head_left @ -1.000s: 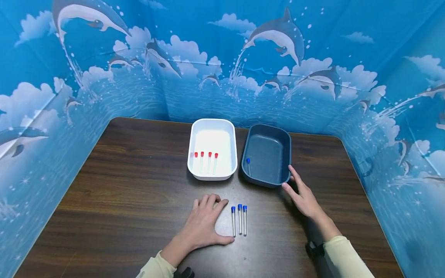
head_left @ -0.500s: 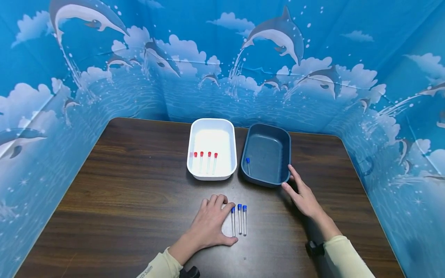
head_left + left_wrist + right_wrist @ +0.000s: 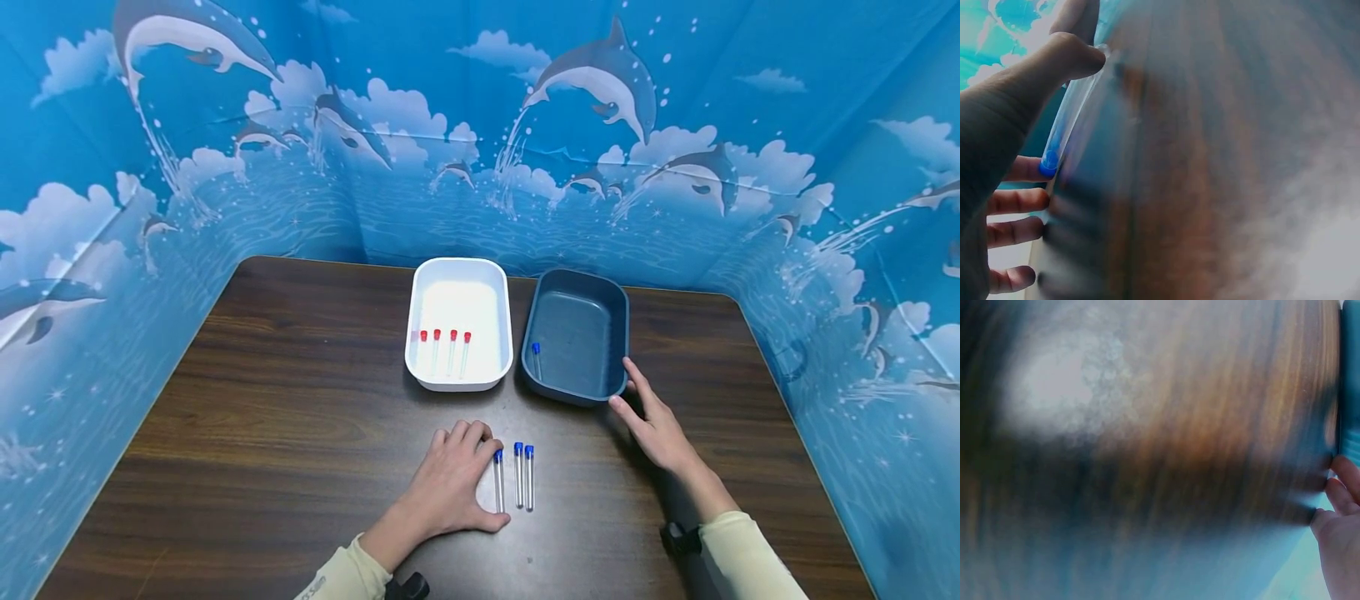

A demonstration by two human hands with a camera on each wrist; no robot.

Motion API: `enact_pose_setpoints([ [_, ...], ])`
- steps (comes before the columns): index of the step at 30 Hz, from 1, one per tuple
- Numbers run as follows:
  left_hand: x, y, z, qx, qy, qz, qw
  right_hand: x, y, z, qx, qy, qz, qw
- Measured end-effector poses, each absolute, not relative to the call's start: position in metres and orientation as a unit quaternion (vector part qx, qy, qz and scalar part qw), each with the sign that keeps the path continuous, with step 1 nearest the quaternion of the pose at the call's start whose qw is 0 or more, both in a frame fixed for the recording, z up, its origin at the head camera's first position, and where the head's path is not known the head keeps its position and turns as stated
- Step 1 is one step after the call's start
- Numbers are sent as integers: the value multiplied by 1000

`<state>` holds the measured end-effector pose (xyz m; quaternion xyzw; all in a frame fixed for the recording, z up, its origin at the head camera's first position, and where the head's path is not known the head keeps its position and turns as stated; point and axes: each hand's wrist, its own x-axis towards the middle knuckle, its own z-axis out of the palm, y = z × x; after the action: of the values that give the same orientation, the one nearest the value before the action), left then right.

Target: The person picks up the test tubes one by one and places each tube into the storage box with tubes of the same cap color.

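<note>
Left hand point(image 3: 450, 487) pinches the nearest of 3 blue-capped tubes point(image 3: 498, 482) lying on the table point(image 3: 262, 417) — lift it level. Right hand point(image 3: 654, 425), fingers relaxed, steadies the blue tray point(image 3: 576, 392).

The white tray point(image 3: 459, 379) and blue tray point(image 3: 574, 392) stand side by side with only a thin gap between them. Near of the white tray the table point(image 3: 262, 400) lies bare, save three blue-capped tubes point(image 3: 516, 477); the backdrop point(image 3: 420, 183) rises just behind it
</note>
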<state>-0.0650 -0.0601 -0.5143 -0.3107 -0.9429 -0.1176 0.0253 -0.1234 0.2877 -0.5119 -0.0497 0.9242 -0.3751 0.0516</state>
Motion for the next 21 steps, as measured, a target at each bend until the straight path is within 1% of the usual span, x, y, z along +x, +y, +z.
enact_pose_setpoints([
  [4,-68,-68,-507,-305,-942,-134,25,-123,288,-513,-50,925,-374,50],
  [12,-79,-86,-490,-293,-943,-150,48,-124,288,-512,-52,925,-373,46],
  [16,-83,-87,-483,-300,-939,-154,62,-124,288,-512,-51,925,-374,46],
  [21,-89,-84,-470,-315,-934,-155,68,-123,287,-513,-48,925,-373,49],
])
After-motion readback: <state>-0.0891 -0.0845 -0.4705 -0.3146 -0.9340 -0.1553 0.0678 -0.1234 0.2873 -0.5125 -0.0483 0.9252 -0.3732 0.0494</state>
